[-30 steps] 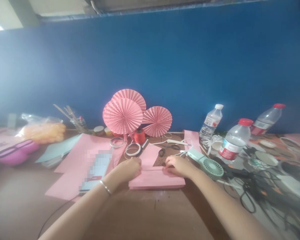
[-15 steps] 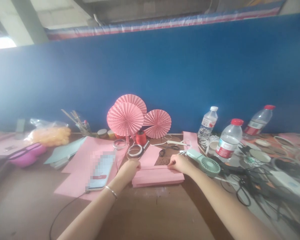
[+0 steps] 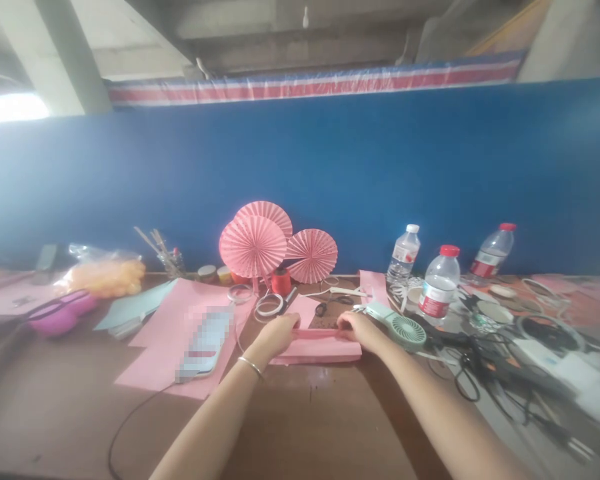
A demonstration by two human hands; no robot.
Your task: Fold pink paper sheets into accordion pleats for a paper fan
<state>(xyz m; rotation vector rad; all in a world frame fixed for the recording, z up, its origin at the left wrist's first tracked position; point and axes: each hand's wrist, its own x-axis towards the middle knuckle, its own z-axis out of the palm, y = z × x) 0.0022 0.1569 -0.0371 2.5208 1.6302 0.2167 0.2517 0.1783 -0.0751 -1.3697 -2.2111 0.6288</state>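
Note:
A sheet of pink paper [image 3: 323,349] with folds across it lies on the brown table in front of me. Its far edge is pinched at the left end by my left hand [image 3: 279,333], fingers closed. My right hand [image 3: 359,331] grips the same edge near the right end, thumb and fingers together. A bracelet circles my left wrist. Close to my right hand rests a mint-green handheld fan [image 3: 405,330]. Beyond the hands stand round pleated pink paper fans [image 3: 254,247] and a red spool of thread [image 3: 281,283]. A roll of tape [image 3: 269,305] is near my left hand.
To the left, a phone [image 3: 205,347] lies on flat pink sheets [image 3: 170,373]. Water bottles [image 3: 439,283] stand at the right, beside tangled black cables [image 3: 485,363]. A bag of yellow items [image 3: 103,275] sits far left. A blue partition [image 3: 380,160] closes the back.
My left hand has shifted right along the paper's far edge, bringing my hands closer together. The far strip of paper now stands raised. The camera view has tilted slightly up.

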